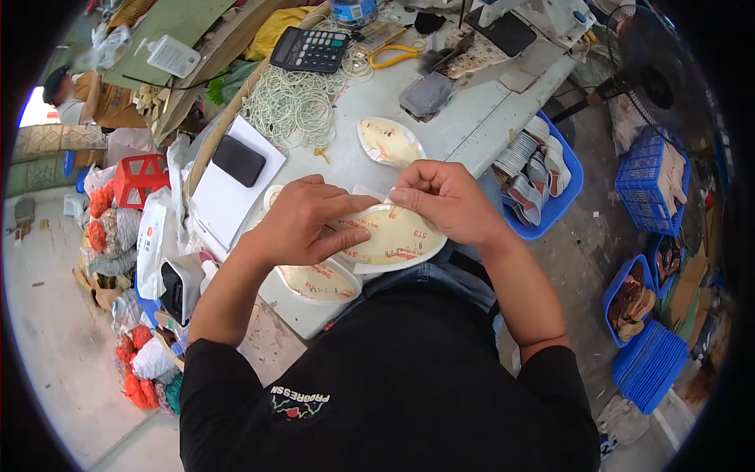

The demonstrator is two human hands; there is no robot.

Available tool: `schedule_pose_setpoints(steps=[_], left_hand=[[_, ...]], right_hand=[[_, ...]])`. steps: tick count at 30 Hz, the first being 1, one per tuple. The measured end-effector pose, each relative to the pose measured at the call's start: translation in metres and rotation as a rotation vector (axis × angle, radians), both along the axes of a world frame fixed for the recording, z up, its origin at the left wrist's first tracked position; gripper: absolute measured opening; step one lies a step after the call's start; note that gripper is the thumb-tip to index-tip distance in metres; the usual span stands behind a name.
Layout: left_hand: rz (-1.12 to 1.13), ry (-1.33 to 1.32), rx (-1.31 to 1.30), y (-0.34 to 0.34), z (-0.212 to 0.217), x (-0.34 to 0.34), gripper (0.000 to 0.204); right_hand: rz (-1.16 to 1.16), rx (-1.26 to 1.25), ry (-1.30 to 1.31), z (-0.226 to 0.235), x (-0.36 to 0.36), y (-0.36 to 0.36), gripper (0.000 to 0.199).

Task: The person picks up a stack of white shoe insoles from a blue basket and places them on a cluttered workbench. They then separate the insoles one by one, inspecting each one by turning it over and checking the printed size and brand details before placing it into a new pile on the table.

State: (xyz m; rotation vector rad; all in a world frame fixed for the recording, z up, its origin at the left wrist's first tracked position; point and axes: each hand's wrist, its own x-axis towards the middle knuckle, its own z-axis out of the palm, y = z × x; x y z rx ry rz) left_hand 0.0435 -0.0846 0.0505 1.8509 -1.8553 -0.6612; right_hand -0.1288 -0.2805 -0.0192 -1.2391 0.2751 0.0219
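Note:
Between my hands is a cream, curved oval piece (397, 237) with a white rim and red print, possibly a shoe part. My left hand (311, 219) holds its left side, thumb on the printed face and index finger along the upper edge. My right hand (447, 203) pinches the upper rim between thumb and curled fingers. A similar piece (321, 285) lies just below my left hand at the table's near edge. Another cream piece (388, 141) rests on the table beyond my right hand. Part of a further white-rimmed piece shows behind my left wrist.
On the table (491, 118) are tangled pale cord (287, 106), a calculator (310, 49), yellow-handled snips (393, 55) and a black phone (239, 160) on white paper. A blue basin (570, 189) of shoe parts and a fan (649, 86) stand right; a red stool (141, 179) left.

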Motion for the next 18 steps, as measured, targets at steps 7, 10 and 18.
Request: schedule_pose_setpoints(steps=[7, 10, 18], left_hand=[[0.035, -0.008, -0.049, -0.009, 0.006, -0.006, 0.038], [0.104, -0.017, -0.119, -0.006, -0.001, -0.008, 0.036], [0.546, 1.140, 0.153, 0.001, -0.025, -0.019, 0.039]], right_hand=[[-0.357, -0.847, -0.500, 0.009, -0.021, 0.018, 0.010], [-0.291, -1.088, -0.622, 0.011, -0.023, 0.014, 0.020], [-0.485, -0.273, -0.206, 0.003, -0.018, 0.022, 0.032]])
